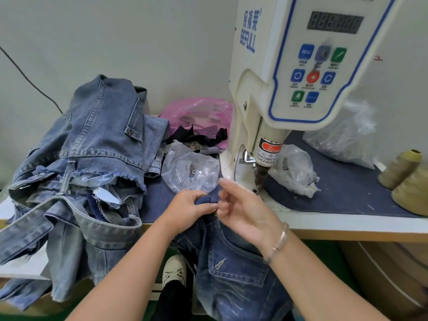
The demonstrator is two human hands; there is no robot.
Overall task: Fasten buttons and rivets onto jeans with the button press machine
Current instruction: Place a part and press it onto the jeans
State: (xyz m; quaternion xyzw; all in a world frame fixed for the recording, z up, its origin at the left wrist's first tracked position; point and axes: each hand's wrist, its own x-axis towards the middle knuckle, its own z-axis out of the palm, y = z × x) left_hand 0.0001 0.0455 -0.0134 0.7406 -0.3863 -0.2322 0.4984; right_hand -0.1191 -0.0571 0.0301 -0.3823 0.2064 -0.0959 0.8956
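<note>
In the head view, at lower centre, the left hand (193, 206) grips a bunched fold of the dark jeans (231, 262) hanging off the desk (347, 224) edge while the right hand (243, 209) hovers open beside it, apparently positioning; next, the fold must slide under the button press machine (289, 77) head.

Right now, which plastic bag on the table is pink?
The pink bag behind the black scraps, left of the machine. The other bags are clear.
</note>
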